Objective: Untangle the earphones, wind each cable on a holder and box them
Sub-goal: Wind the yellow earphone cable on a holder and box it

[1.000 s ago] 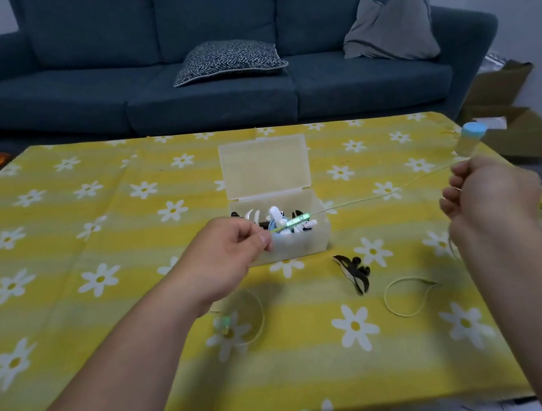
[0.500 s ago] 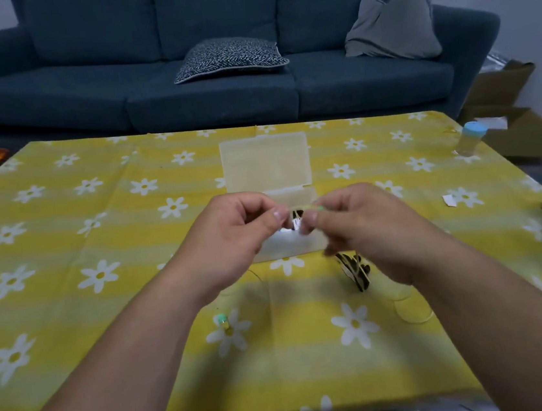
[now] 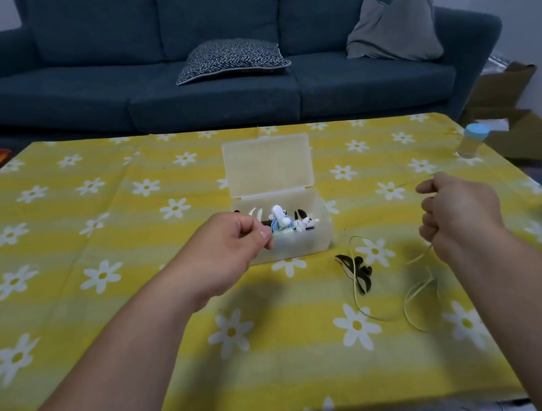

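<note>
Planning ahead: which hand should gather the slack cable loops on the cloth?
Right. The right hand grips the green cable, whose loops lie close by it; the left hand is pinching over by the box.

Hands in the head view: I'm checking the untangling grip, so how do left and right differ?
The left hand pinches what looks like the end of the thin pale-green earphone cable, just in front of the clear plastic box. The right hand is a curled fist well away from the box. Cable loops hang from the right hand to the yellow flowered tablecloth; none show under the left hand. Both hover above the tablecloth, knuckles up.
</note>
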Motion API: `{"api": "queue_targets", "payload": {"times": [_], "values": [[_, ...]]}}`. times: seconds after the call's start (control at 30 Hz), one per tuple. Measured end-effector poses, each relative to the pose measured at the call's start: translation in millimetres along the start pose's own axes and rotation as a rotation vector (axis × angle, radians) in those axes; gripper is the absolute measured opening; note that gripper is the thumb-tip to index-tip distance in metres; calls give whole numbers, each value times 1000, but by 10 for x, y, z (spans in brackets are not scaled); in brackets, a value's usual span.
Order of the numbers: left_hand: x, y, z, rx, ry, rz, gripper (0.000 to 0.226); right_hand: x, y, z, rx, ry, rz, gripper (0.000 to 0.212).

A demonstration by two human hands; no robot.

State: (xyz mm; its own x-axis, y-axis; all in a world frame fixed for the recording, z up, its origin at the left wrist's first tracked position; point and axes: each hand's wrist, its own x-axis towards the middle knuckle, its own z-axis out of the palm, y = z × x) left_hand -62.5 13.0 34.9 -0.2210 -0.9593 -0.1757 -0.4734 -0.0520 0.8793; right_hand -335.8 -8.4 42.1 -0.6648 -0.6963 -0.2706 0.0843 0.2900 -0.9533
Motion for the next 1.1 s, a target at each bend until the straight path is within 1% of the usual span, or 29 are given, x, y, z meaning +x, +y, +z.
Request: {"api": "queue_targets", "payload": {"times": [0.07,0.13,0.2,0.23,0.3,0.37,0.53,0.57,0.63,0.7,0.73,0.77,0.83,0.9,0.97,1.0,1.03,1.1], "values": [[-2,-10,19,6,-45,-19,29,24,53,-3,-213,-106,-3,15],[-2,-9,44,-2,-63,-22,28,2,106,11,-490,-275,-42,8],[6,-4,72,-13,-58,-27,29,-41,193,52,-713,-418,-85,14],[11,-4,84,-18,-51,-34,29,-55,248,83,-791,-461,-118,16],[19,-6,90,-20,-37,-41,29,-25,381,148,-942,-469,-210,19],[15,-8,83,-14,-31,-49,29,12,467,209,-1037,-437,-265,28],[12,-33,60,-19,-60,-59,30,-48,583,293,-1234,-415,-276,45],[9,-34,58,-36,-72,-59,30,-69,624,303,-1276,-410,-276,43],[-2,-24,55,-79,-104,-54,29,-86,719,332,-1331,-380,-304,31],[-14,-8,57,-107,-127,-39,27,-97,774,351,-1300,-349,-329,21],[-17,-5,61,-116,-132,-30,27,-88,789,358,-1248,-352,-326,19],[-15,-7,58,-118,-137,-27,27,-72,793,371,-1172,-371,-317,20],[-11,-19,45,-83,-170,-41,28,-90,726,384,-935,-425,-315,19],[-24,-32,29,-21,-259,-72,31,-154,600,392,-718,-460,-386,15],[-47,-45,24,68,-331,-91,33,-270,451,385,-571,-499,-495,21],[-46,-64,24,135,-314,-86,33,-346,377,379,-522,-530,-539,23],[-39,-76,25,202,-252,-71,32,-414,320,370,-491,-568,-568,24],[14,-119,18,259,-52,-25,31,-531,240,349,-462,-630,-637,27]]}}
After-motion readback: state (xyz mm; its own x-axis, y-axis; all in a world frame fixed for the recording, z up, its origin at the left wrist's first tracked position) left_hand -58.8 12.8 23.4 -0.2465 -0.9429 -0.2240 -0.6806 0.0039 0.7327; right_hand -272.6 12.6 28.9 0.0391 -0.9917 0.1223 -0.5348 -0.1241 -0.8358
